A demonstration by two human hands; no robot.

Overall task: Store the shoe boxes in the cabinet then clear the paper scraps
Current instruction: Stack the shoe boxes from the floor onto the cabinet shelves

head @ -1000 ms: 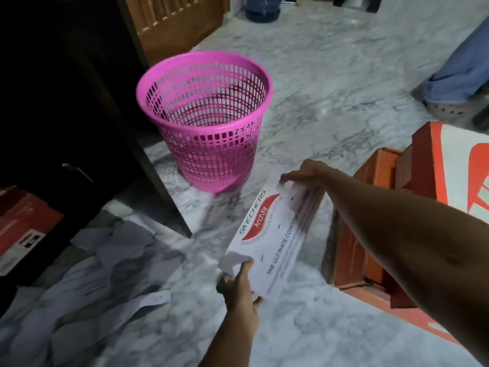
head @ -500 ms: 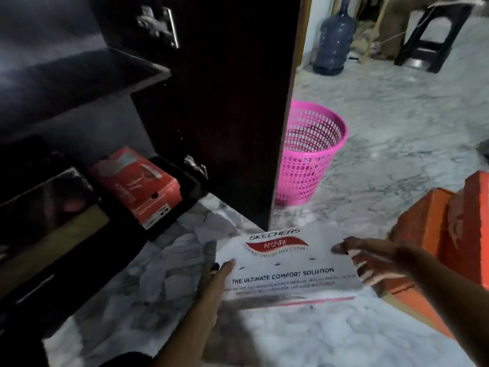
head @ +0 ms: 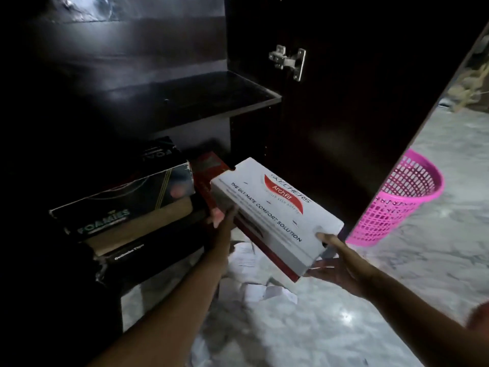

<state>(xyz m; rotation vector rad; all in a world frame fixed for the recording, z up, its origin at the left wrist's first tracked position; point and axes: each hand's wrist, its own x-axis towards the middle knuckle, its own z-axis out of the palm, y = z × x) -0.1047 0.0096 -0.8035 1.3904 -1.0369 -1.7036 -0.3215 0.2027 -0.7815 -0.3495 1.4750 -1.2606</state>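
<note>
I hold a white Skechers shoe box (head: 275, 213) in the air at the mouth of the dark cabinet (head: 164, 96). My left hand (head: 221, 221) grips its far left end, and my right hand (head: 333, 268) supports its near right corner from below. Behind the white box, a red shoe box (head: 205, 165) lies on the cabinet's bottom shelf. To its left is a stack with a black Foamies box (head: 124, 202) on top. White paper scraps (head: 254, 274) lie on the marble floor under the held box.
The cabinet door (head: 344, 102) stands open to the right of the box. A pink plastic basket (head: 397, 200) sits on the floor beyond the door. An empty shelf (head: 211, 94) spans the cabinet above the boxes. An orange-red shape (head: 480, 313) shows at the right edge.
The white box has gone up off the floor and leftward to the cabinet opening, carried by both hands. My view has swung left toward the shelves.
</note>
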